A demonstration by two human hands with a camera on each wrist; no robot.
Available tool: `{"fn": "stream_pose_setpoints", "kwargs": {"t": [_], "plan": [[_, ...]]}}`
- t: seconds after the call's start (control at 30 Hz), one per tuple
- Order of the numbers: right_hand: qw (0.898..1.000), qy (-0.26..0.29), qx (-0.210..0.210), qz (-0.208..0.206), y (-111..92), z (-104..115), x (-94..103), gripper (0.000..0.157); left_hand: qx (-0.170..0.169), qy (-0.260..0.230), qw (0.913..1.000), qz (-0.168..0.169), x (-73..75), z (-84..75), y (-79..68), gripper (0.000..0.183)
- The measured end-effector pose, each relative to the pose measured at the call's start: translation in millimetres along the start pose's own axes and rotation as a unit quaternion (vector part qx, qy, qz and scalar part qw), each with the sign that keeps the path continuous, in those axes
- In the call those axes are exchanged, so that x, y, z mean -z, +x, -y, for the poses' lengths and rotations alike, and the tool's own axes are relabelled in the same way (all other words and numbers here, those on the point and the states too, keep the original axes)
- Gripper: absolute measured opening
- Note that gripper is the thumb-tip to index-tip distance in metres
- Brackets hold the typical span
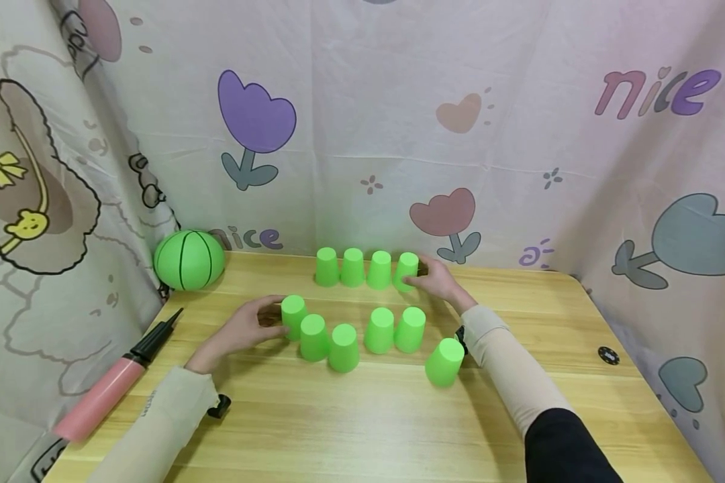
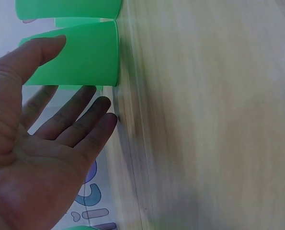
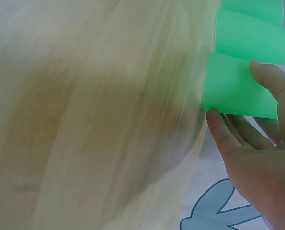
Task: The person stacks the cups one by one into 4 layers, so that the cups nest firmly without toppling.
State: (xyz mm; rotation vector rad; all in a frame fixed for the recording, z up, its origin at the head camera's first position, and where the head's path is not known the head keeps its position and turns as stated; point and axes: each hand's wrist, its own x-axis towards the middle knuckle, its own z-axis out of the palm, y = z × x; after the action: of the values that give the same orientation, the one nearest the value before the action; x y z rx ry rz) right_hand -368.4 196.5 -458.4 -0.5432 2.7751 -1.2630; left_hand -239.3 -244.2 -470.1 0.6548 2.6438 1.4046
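Back row [image 1: 352, 268]: four green cups, narrow ends up, side by side near the far edge of the surface [image 1: 362, 429], and this stretch looks as good as done to me
Right hand [image 1: 440, 276]: here I am at the row's right end cup [image 1: 407, 272], thumb on its near face, fingers tucked behind, a narrow, light pinch
Left hand [image 1: 244, 329]: and I've got the leftmost front cup [image 1: 293, 317] between thumb and fingers, loosely, the lower fingers spread; how firm, I cannot tell
Front left: the second cup [image 1: 314, 338] and third cup [image 1: 344, 348] step toward me in a slant
Front middle: a pair [image 1: 379, 331], standing close together
Front right: one lone cup [image 1: 444, 363], apart from the pair and nearer to me
Tally: four squared up, six in uneven groups, so I'd judge the arranging under half way, all the front left to tidy
Sidelines: green ball [image 1: 189, 260] far left, pink pump [image 1: 99, 399] along the left edge, black disc [image 1: 608, 355] right, my hands well clear of them
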Motion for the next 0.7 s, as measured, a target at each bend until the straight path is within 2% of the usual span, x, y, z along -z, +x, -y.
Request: {"fn": "stream_pose_setpoints", "kwargs": {"t": [0.4, 0.7], "plan": [[1.0, -0.001, -0.006, 0.001, 2.7, 1.2, -0.7, 0.069, 0.0, -0.001, 1.0, -0.006, -3.5, 0.9, 2.6, 0.064], [0.998, 0.055, 0.004, 0.01, -1.4, -1.5, -0.1, 0.093, 0.005, 0.006, 0.9999, -0.008, -5.4, 1.5, 4.1, 0.066]]}}
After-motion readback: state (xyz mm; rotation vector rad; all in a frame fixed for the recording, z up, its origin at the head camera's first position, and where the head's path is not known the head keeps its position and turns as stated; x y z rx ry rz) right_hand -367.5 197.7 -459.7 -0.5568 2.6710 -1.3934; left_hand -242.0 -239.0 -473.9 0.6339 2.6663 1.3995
